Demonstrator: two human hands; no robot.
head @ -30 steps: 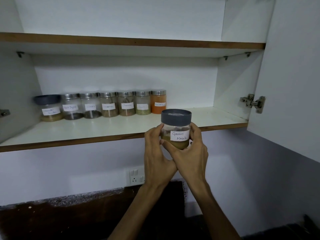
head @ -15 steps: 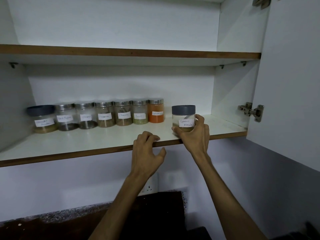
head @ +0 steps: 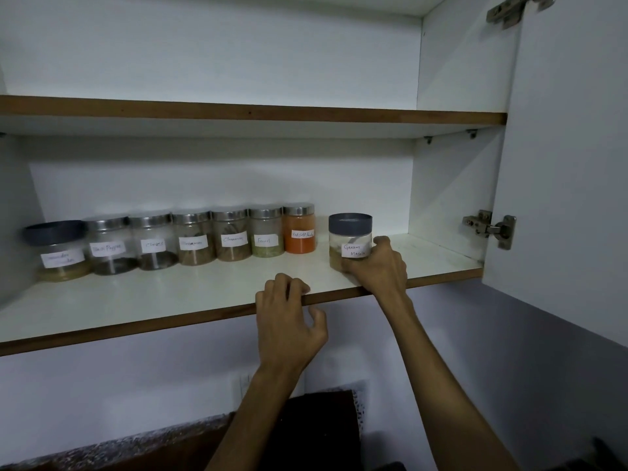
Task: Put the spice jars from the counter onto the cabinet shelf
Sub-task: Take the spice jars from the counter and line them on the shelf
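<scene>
Fingers (head: 382, 244) of the right hand (head: 377, 266) curl round the lower part of the Garam Masala jar (head: 350, 241), thumb low on its front and the other fingers wrapped on its right side. That jar has a dark grey lid and stands upright on the lower cabinet shelf (head: 204, 294), near the front edge, just right of the row of jars and apart from them. The left hand (head: 289, 321) hooks its curled fingers over the shelf's brown front edge, thumb loose below, holding no jar.

Along the back of the shelf stand seven labelled jars in a line: a grey-lidded one (head: 56, 251) at the far left, then six steel-lidded ones, ending in the orange red chilli jar (head: 299, 228) nearest the Garam Masala jar. An upper shelf (head: 238, 112) runs above. The cabinet door (head: 571, 164) hangs open at the right on its hinge (head: 489, 228). Below, a wall socket (head: 244, 385) shows behind the left wrist, above a dark tabletop (head: 136, 450).
</scene>
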